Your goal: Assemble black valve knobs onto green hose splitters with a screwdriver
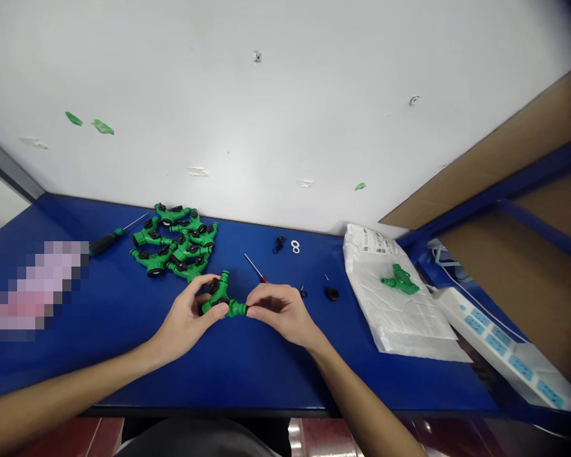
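My left hand [193, 315] is closed around a green Y-shaped hose splitter [219, 293] with a black valve knob, held just above the blue table. At the end of the splitter's right branch, my right hand [280, 309] pinches with thumb and forefinger, touching a dark ring there. Whether that ring is a loose O-ring is hard to make out. Behind my right hand lies a thin screwdriver [254, 266] with a red handle partly hidden by the fingers. Several assembled green splitters [176, 244] with black knobs are grouped beyond my left hand.
Small black parts [279, 244], white washers [295, 246] and a black knob [332, 293] lie on the blue table [276, 374]. At right, a white plastic bag [371, 298] bears a green splitter body [400, 279], beside a power strip [499, 352]. A larger screwdriver [107, 241] lies at left.
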`<state>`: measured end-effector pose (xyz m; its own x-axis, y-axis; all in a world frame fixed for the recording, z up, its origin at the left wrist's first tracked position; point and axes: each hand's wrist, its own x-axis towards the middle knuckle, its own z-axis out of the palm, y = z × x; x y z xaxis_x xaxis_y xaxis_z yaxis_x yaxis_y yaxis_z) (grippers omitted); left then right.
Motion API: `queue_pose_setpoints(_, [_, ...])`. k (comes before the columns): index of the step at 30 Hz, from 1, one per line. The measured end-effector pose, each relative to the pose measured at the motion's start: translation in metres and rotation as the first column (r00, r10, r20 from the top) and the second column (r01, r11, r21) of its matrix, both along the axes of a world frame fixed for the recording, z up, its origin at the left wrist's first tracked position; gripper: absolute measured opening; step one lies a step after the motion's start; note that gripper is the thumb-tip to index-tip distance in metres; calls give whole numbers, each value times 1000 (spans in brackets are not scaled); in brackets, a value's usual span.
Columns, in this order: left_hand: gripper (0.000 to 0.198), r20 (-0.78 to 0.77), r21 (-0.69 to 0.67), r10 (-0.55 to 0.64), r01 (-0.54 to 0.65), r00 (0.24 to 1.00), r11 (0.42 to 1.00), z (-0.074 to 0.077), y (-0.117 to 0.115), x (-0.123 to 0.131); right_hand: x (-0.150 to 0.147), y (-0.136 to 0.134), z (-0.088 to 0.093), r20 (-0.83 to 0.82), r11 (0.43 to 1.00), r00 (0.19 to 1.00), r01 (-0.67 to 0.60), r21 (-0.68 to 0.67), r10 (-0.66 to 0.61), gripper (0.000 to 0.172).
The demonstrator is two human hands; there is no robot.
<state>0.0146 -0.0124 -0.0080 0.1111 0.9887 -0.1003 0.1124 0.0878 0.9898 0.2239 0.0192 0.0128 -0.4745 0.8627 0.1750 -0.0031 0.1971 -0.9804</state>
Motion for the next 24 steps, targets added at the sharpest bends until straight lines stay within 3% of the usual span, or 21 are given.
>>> queue_pose_setpoints(7, [49,-16,-6,-25,25,1000,1000,0,-2,0,0,0,3,-10,1000,1000,10,-12,-10,13])
queue_pose_setpoints(11, [47,-67,39,23,-20,997,999,-1,-2,0,-1,-4,7,20,999,999,32,-44,-31,11])
queue_pose_setpoints(18, [50,-84,41,68,-65,994,997,-2,-1,-2,-2,-10,6,125,985,987,80,153,-100,14])
queue_pose_setpoints(24, [49,-34,19,58,-57,998,998,1,-2,-1,0,-7,3,150,922,981,54,384,-121,20])
